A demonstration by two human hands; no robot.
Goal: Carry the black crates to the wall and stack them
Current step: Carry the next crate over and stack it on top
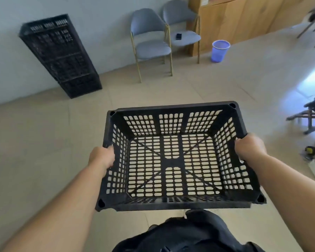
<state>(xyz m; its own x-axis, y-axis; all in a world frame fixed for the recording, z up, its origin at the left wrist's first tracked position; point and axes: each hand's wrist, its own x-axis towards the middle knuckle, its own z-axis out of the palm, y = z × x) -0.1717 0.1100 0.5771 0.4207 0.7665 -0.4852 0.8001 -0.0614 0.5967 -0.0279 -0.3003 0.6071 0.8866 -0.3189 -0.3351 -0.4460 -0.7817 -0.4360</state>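
Crate point(178, 157), black, perforated, empty, held level above tiled floor point(44, 142), in front of body. Left hand point(103, 157) clamped on left rim, right hand point(249, 147) clamped on right rim. Stack of black crates point(60, 55) against wall point(4, 51), far left. Two grey chairs point(151, 42) beside stack, purple bin point(220, 50) near wooden cabinet point(244, 17).

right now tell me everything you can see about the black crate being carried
The black crate is an open-topped rectangular box, seemingly hard plastic, with slotted perforations across its floor and all four walls and a round socket at each rim corner. It is empty; the tiled floor shows through its base. It is held roughly level in the air, the left hand gripping its left rim and the right hand its right rim. Nothing else touches it.
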